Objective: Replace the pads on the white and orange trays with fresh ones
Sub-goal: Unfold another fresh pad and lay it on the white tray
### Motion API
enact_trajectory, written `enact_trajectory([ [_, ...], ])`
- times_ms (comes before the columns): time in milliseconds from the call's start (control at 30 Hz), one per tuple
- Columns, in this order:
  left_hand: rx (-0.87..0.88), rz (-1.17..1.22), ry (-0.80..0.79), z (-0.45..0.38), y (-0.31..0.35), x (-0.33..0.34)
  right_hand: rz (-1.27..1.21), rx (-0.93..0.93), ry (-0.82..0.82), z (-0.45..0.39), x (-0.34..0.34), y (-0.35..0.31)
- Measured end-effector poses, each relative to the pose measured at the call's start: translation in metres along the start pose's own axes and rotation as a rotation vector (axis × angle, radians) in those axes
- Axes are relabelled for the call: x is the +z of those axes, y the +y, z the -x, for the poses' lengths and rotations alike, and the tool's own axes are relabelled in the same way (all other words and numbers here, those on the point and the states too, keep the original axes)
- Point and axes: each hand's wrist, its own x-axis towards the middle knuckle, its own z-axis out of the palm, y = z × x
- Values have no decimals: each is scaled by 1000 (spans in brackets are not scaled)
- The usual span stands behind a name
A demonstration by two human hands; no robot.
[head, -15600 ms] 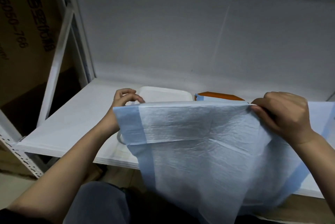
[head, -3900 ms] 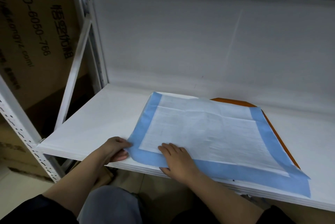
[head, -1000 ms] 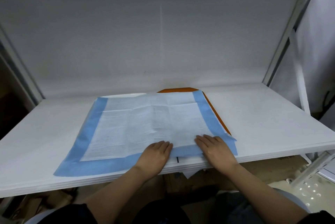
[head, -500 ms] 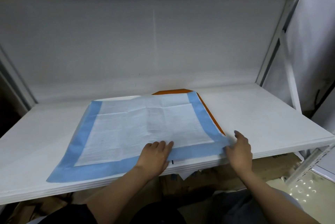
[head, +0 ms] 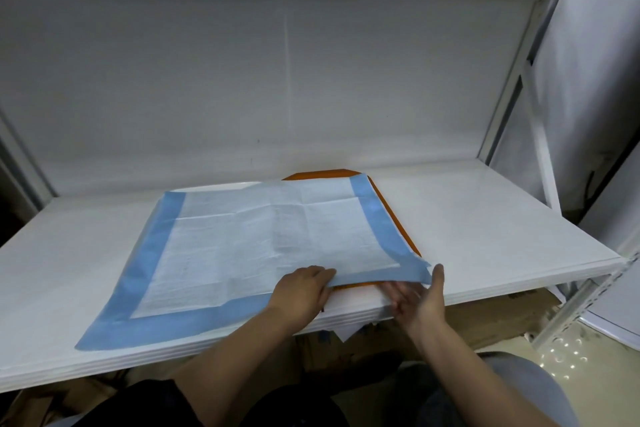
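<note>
The right hand (head: 420,302), palm up and fingers spread, slides under the pad's (head: 263,246) lifted near-right corner above the orange tray (head: 393,219), while the left hand (head: 301,291) presses flat just beside it, gripping nothing.

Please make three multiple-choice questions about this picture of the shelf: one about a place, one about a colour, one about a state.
1. Where does the orange tray show?
A) beyond the pad's right edge
B) beyond its left edge
C) on the floor

2. What colour is the border of the pad?
A) green
B) blue
C) red

3. How is the pad's near right corner?
A) torn off
B) rolled up tight
C) lifted

Answers: 1 A, orange peeks out along that edge; 2 B, a blue band frames it; 3 C, the right hand is under it while the left hand presses the pad.
</note>
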Motion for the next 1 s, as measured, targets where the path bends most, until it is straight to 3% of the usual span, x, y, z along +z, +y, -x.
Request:
enact_trajectory([
  [133,150,-122,-68,5,-9,6,176,-37,-17,-1,13,8],
  [233,205,-164,-69,6,-10,7,301,-116,76,-13,14,2],
  [400,67,-84,-49,11,-11,0,293,-217,150,-10,9,-10],
  [500,-40,-107,-132,12,-13,-2,329,-301,153,-10,13,-6],
  [700,-153,-5,-161,13,-23,-4,348,-256,246,-9,35,-8],
  [1000,-111,63,-145,4,-11,-16,535,-598,17,6,58,-22],
])
